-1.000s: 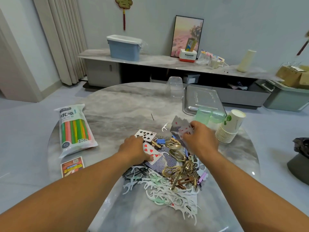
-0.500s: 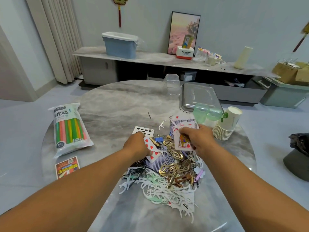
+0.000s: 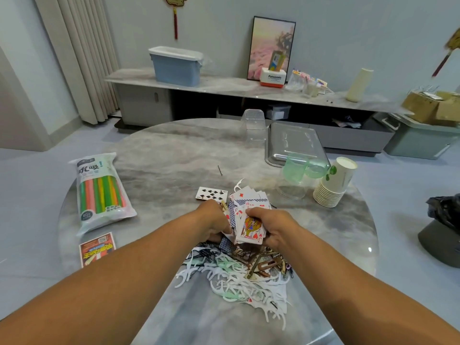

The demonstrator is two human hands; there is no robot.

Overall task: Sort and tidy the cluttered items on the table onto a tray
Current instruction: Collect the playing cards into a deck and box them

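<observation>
**Cards gathered over the pile**

Left to right on the tabletop [image 3: 154, 155]: straw pack [image 3: 100, 192] with long axis running away from the viewer, slightly tilted; nine of spades [image 3: 211, 194] flat, long axis left-right. At centre, left hand [image 3: 214, 220] curled at the left edge of the card stack [image 3: 249, 220], grip narrow, pinching cards. Stack fanned, long axis pointing away, face card upright on top. Right hand [image 3: 273, 227] curled round the stack's right side, holding it. Compared with half a second back: stack pulled nearer, hands closer together. Below, floss picks [image 3: 239, 282] and clips [image 3: 263, 265] heaped. Far right: metal tray [image 3: 293, 143], paper cups [image 3: 333, 183]
</observation>
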